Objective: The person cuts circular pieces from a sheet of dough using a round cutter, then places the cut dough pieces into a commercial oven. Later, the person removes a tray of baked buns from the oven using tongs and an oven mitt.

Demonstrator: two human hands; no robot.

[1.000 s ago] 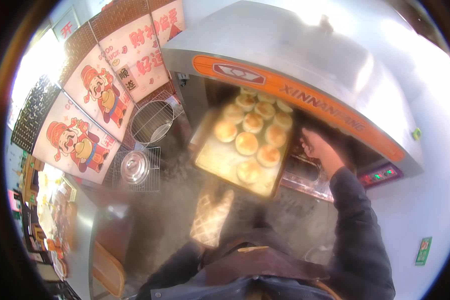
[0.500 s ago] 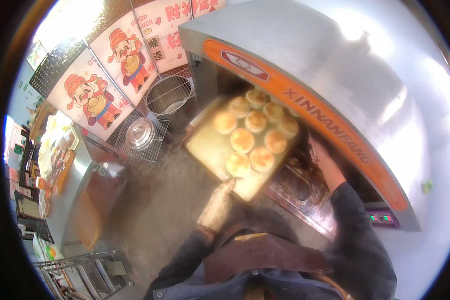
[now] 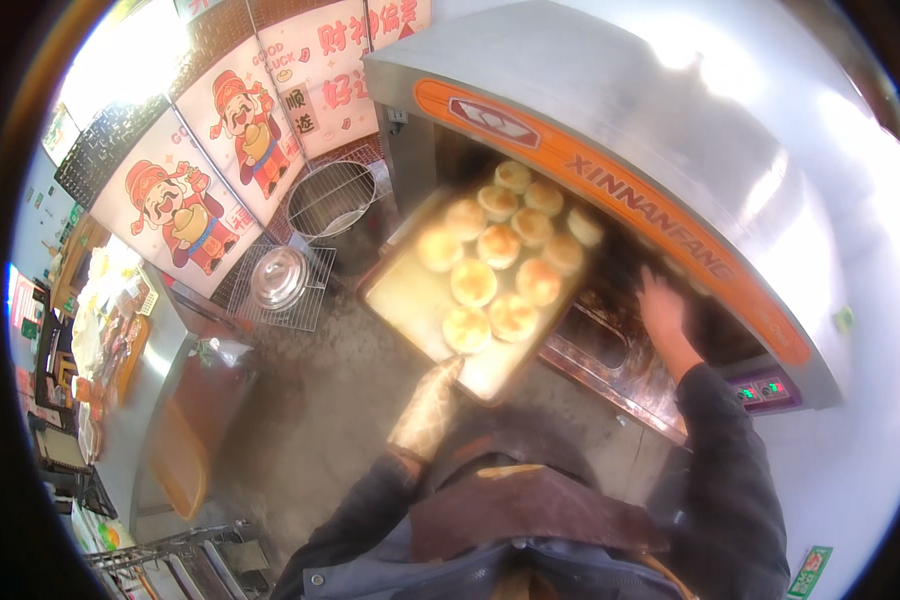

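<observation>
My left hand (image 3: pixel 427 408), in a pale patterned oven glove, grips the near corner of a baking tray (image 3: pixel 402 318). Several round, golden-topped buns (image 3: pixel 499 245) sit on the tray's far and right part. Steam softens the view over them. The tray juts out of the mouth of a steel oven (image 3: pixel 660 80), its far end under the orange front strip. My bare right hand (image 3: pixel 662 312) is at the oven opening, right of the tray and apart from it. Its fingers are stretched out, with nothing visible in them; the dark opening partly obscures the fingertips.
A worn metal ledge (image 3: pixel 610 375) runs below the oven mouth. Left of the tray stand a round wire-topped drum (image 3: pixel 332 200) and a rack with a metal lid (image 3: pixel 280 278). A counter (image 3: pixel 160 370) lies farther left, with a tray rack (image 3: pixel 195 570) at lower left.
My right hand has moved slightly right, and its curled fingers have stretched out. The tray stays in my left hand, shifted slightly left in view. A bun at its right edge now shows more clearly.
</observation>
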